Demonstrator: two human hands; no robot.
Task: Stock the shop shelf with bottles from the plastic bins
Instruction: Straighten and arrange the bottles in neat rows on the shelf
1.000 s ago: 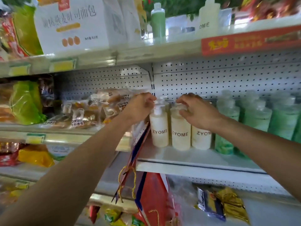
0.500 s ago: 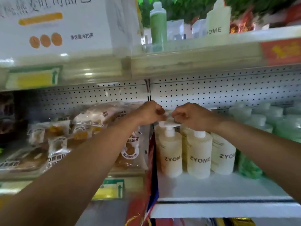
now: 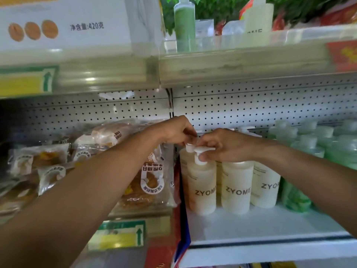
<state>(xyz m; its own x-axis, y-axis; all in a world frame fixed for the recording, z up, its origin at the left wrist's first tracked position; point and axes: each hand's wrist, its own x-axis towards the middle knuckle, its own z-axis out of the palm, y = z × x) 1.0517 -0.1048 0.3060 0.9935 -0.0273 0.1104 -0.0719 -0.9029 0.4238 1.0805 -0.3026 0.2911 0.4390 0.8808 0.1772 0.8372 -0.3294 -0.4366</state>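
Note:
Three cream ZYOME pump bottles stand in a row on the white shelf [image 3: 260, 225]: the left bottle [image 3: 201, 186], the middle bottle [image 3: 236, 188] and the right bottle [image 3: 265, 186]. More cream bottles stand behind them, mostly hidden. My left hand [image 3: 173, 131] pinches the tip of the left bottle's white pump head [image 3: 200, 149]. My right hand [image 3: 226, 146] grips the same pump head from the right, with its thumb under the pump at the neck. No plastic bin is in view.
Pale green capped bottles [image 3: 316, 146] fill the shelf's right side. Packaged breads [image 3: 146, 180] lie on the neighbouring shelf to the left, behind a red and blue divider [image 3: 180, 235]. The shelf above carries a green bottle [image 3: 184, 24], another cream bottle [image 3: 257, 18] and a white box [image 3: 63, 22].
The view has moved closer and lower relative to the shelf. Both hands went from the bottle tops to meet on the left bottle's pump head, where they stay.

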